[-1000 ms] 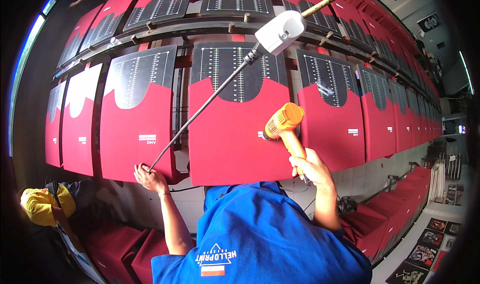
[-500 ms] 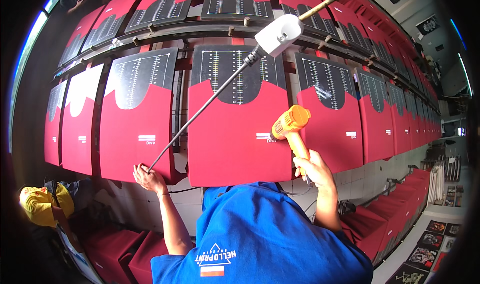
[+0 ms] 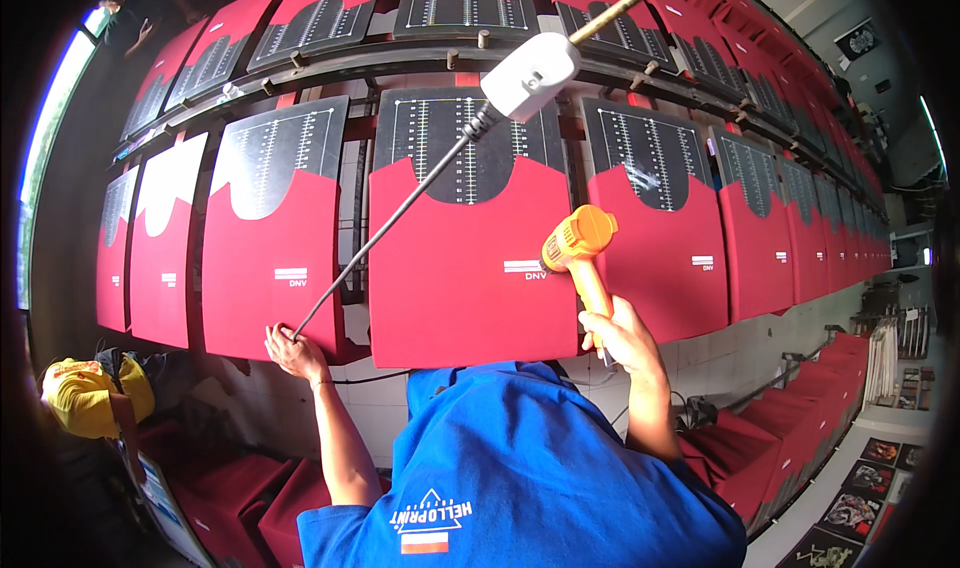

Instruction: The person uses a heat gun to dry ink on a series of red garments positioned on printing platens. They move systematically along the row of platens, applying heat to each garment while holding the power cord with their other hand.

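A yellow-orange heat gun (image 3: 590,283) is gripped by its handle in my right hand (image 3: 622,336). Its dark nozzle points left, close over a small white print (image 3: 525,268) on the middle red fabric piece (image 3: 460,308). That fabric lies on a dark board with white ruled scales (image 3: 475,138). My left hand (image 3: 293,355) is at the near edge of the red piece to the left (image 3: 268,288), its fingers closed around a black cable (image 3: 383,230). The cable runs up to a white socket (image 3: 530,76) hanging from a rod above the boards.
More boards with red fabric (image 3: 465,13) stand in a row behind a dark rail (image 3: 340,66), and others run off to the right (image 3: 765,258). Red-covered boards (image 3: 780,418) are also behind me. At the left, a person in a yellow top (image 3: 85,398) is nearby.
The socket and upper cable have shifted left and slightly down in view. The heat gun nozzle stays near the print's right end. Both hands keep their hold.
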Motion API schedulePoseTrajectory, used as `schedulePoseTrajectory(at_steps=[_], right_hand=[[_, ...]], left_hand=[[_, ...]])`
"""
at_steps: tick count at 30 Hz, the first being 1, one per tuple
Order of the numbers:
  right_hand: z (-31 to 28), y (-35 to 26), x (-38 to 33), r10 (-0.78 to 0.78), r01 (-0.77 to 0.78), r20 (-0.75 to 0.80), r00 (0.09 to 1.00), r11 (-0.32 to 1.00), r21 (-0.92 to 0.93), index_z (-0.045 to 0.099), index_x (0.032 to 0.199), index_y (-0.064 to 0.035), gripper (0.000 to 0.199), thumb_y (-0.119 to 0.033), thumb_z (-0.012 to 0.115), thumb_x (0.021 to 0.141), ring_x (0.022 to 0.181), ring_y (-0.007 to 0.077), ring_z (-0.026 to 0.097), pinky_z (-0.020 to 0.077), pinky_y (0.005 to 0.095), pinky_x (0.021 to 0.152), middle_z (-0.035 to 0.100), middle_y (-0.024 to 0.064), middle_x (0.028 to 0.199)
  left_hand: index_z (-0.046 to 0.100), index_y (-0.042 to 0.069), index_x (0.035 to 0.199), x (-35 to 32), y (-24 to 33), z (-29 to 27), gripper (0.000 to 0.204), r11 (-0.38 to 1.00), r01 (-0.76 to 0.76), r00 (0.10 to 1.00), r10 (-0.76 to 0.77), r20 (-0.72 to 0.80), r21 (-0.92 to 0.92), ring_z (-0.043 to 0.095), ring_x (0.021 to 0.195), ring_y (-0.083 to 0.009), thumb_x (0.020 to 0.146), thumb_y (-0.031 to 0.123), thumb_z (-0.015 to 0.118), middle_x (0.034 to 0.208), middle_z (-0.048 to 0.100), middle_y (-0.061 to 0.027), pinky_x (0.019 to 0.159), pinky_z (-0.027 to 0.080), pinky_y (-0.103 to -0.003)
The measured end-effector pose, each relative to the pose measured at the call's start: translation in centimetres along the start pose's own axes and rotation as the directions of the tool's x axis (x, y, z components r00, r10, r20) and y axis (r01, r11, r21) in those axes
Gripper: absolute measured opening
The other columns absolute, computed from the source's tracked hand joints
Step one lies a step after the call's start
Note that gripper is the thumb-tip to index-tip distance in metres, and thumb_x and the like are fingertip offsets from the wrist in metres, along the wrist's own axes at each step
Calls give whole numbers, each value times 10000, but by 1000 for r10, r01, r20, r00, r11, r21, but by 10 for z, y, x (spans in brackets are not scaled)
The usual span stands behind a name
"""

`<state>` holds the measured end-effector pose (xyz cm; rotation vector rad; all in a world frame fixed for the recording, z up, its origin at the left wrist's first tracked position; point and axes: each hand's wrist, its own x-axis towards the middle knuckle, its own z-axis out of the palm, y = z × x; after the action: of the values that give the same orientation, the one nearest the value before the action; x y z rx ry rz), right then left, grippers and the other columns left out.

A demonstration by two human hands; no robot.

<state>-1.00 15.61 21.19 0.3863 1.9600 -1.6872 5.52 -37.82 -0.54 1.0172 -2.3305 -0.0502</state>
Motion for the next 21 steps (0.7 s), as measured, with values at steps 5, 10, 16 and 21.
schedulePoseTrajectory(at_steps=[5,10,16,21], right_hand=[[-14,-1,-11,0,-5,89,996,998,60,556,957,-13,220,-204,647,897,485,93,573,437,220,412,590,40,639],[-19,6,-14,10,-23,100,995,992,121,537,1041,4,258,-190,639,905,526,95,593,445,225,423,578,30,684],[-12,8,-13,42,-58,105,994,986,154,536,1065,16,268,-174,642,909,562,112,615,462,236,435,559,24,720],[-1,6,-9,11,-29,97,995,983,182,543,1050,15,247,-157,643,904,565,111,619,465,231,435,573,35,742]], left_hand=[[619,77,1165,-1,-7,-1,255,999,-47,997,45,65,26,488,1273,-340,1012,211,466,1334,571,-151,1096,358,-435],[586,81,1220,2,-24,-2,276,993,-116,981,114,157,4,437,1321,-342,1025,226,455,1381,528,-165,1109,333,-452],[536,61,1304,20,-39,-18,351,966,-220,916,252,311,-134,453,1305,-362,957,48,489,1371,518,-204,1091,349,-450],[542,25,1269,41,-54,-31,362,962,-226,953,251,171,-157,515,1227,-379,915,-28,484,1268,571,-222,1024,418,-447]])
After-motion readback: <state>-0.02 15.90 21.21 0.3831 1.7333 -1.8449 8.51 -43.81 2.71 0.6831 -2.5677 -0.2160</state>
